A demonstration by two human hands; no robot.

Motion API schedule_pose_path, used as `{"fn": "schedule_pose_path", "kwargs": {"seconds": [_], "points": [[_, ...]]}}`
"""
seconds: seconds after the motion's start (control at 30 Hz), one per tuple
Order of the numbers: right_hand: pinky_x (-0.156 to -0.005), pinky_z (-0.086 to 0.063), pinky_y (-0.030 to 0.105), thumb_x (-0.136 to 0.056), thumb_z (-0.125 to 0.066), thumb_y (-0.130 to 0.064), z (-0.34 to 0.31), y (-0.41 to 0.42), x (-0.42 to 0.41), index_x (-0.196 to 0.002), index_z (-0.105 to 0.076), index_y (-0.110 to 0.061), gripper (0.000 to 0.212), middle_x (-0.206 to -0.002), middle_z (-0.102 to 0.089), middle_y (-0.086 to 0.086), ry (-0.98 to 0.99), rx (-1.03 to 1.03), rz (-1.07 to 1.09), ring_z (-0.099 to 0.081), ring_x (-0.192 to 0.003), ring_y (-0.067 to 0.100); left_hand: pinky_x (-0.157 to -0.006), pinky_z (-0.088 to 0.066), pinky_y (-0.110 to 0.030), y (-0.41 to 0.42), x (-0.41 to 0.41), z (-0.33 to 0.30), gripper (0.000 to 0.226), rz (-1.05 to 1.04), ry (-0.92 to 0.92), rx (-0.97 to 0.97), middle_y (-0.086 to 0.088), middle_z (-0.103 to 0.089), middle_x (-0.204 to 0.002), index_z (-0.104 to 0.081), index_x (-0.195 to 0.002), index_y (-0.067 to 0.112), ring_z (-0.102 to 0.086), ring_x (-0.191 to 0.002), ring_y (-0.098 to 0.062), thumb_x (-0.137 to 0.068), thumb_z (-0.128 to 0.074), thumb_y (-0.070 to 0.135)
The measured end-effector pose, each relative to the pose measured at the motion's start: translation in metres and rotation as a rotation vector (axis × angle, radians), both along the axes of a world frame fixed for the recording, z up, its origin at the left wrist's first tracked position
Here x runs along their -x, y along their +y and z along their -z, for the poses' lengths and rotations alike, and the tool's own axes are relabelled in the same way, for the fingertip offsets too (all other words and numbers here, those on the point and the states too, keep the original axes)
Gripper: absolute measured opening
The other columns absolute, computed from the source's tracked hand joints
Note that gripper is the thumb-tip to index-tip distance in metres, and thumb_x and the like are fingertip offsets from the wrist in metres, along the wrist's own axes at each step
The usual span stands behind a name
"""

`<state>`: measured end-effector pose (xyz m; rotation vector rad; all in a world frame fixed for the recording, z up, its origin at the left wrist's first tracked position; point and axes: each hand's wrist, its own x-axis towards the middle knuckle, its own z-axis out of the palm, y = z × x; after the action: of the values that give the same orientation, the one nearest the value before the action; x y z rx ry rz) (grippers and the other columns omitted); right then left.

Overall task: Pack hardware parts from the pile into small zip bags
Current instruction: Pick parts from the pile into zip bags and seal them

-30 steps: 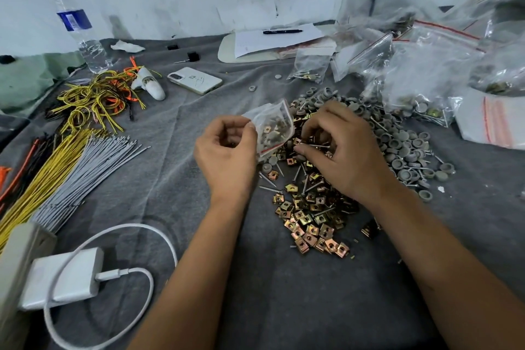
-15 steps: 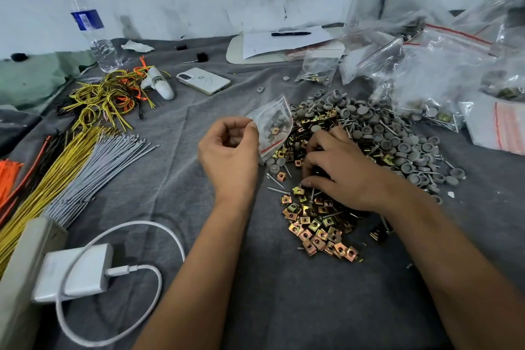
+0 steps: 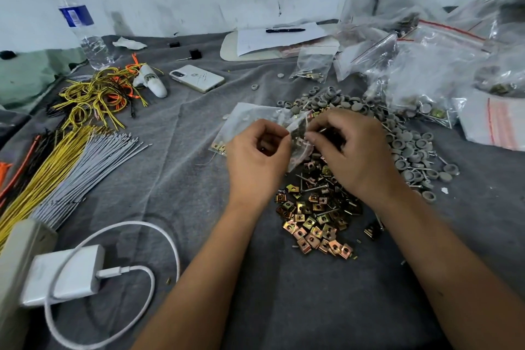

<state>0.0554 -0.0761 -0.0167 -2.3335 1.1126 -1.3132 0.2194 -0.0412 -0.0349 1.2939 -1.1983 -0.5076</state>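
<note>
The right hand (image 3: 352, 150), having left the pile (image 3: 315, 207) on the counter (image 3: 176, 179), is now feeding a pinched metal part into the zip bag (image 3: 295, 133), whose mouth the left hand (image 3: 255, 156) is pinching open just above the pile; filling is continuing.
</note>
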Motion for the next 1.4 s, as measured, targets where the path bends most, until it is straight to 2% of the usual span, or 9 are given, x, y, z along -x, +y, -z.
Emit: {"fn": "schedule_pose_path", "kwargs": {"seconds": [0.1,0.3,0.43,0.57,0.73,0.83,1.17,1.23,1.4], "points": [[-0.088,-0.053,0.020,-0.086,-0.077,-0.005,0.003,0.001,-0.004,-0.102,-0.078,-0.009,0.016,-0.099,-0.074,0.000,0.073,0.017,-0.038,-0.067,-0.092,0.011,-0.053,-0.050,-0.024,0.000,0.001,-0.001,0.012,0.003,-0.002,-0.003,0.000,-0.068,-0.066,-0.073,-0.083,0.011,-0.061,-0.058,-0.014,-0.087,-0.075,-0.001],[-0.077,-0.056,0.015,-0.084,-0.082,-0.010,0.003,0.001,-0.004,-0.107,-0.071,-0.014,0.025,-0.092,-0.073,-0.007,-0.054,-0.063,0.043,-0.069,-0.085,-0.001,-0.052,-0.052,-0.033,-0.001,-0.003,-0.001,0.017,-0.019,0.058,0.015,-0.002,-0.067,-0.066,-0.073,-0.081,0.015,-0.058,-0.058,-0.019,-0.087,-0.075,-0.001],[-0.072,-0.049,0.004,-0.088,-0.079,-0.011,0.002,0.000,-0.002,-0.103,-0.069,-0.014,0.019,-0.090,-0.070,-0.009,-0.135,-0.038,0.111,-0.064,-0.085,-0.009,-0.054,-0.047,-0.019,-0.004,-0.008,0.000,0.015,-0.056,0.141,0.026,0.006,-0.063,-0.066,-0.074,-0.082,0.013,-0.053,-0.060,-0.011,-0.087,-0.074,-0.001],[-0.071,-0.048,0.005,-0.090,-0.077,-0.014,0.003,0.000,-0.001,-0.099,-0.071,-0.014,0.011,-0.086,-0.067,-0.009,-0.115,-0.036,0.128,-0.062,-0.082,-0.008,-0.058,-0.046,-0.021,-0.007,-0.013,0.000,0.011,-0.123,0.253,0.030,0.011,-0.063,-0.064,-0.075,-0.082,0.013,-0.054,-0.061,-0.007,-0.086,-0.074,0.003],[-0.080,-0.055,0.024,-0.090,-0.072,-0.034,0.007,0.008,-0.009,-0.096,-0.074,-0.017,0.018,-0.090,-0.068,-0.012,0.164,-0.041,-0.069,-0.063,-0.082,0.005,-0.060,-0.049,-0.028,-0.007,-0.020,-0.005,0.013,-0.207,0.367,0.107,-0.004,-0.066,-0.071,-0.073,-0.081,0.016,-0.058,-0.066,-0.020,-0.086,-0.072,0.004],[-0.086,-0.047,0.031,-0.086,-0.069,-0.054,0.009,0.015,-0.021,-0.092,-0.073,-0.023,0.032,-0.092,-0.063,-0.011,0.427,-0.055,-0.161,-0.050,-0.095,0.010,-0.058,-0.047,-0.026,-0.007,-0.025,-0.008,0.017,-0.241,0.387,0.158,-0.005,-0.064,-0.069,-0.072,-0.081,0.014,-0.056,-0.063,-0.017,-0.088,-0.070,-0.002],[-0.099,-0.040,0.036,-0.094,-0.066,-0.047,0.009,0.020,-0.037,-0.095,-0.069,-0.026,0.021,-0.105,-0.055,-0.011,0.643,-0.126,-0.247,-0.034,-0.104,0.008,-0.058,-0.048,-0.025,-0.006,-0.022,-0.007,0.017,-0.232,0.353,0.147,-0.006,-0.065,-0.071,-0.072,-0.082,0.012,-0.056,-0.064,-0.019,-0.089,-0.070,-0.003],[-0.097,-0.039,0.033,-0.097,-0.062,-0.043,0.008,0.020,-0.035,-0.096,-0.065,-0.022,0.021,-0.102,-0.053,-0.011,0.576,-0.111,-0.243,-0.039,-0.104,0.010,-0.058,-0.048,-0.023,-0.006,-0.021,-0.006,0.016,-0.234,0.360,0.144,-0.003,-0.065,-0.070,-0.073,-0.082,0.013,-0.057,-0.063,-0.016,-0.087,-0.070,-0.001],[-0.068,-0.043,0.007,-0.100,-0.064,-0.018,0.002,0.016,-0.022,-0.100,-0.063,-0.008,0.010,-0.083,-0.059,-0.012,-0.023,-0.041,-0.100,-0.056,-0.074,-0.006,-0.060,-0.048,-0.026,-0.006,-0.020,-0.004,0.012,-0.201,0.308,0.110,-0.003,-0.066,-0.071,-0.073,-0.081,0.016,-0.057,-0.066,-0.018,-0.085,-0.072,0.005]]}}
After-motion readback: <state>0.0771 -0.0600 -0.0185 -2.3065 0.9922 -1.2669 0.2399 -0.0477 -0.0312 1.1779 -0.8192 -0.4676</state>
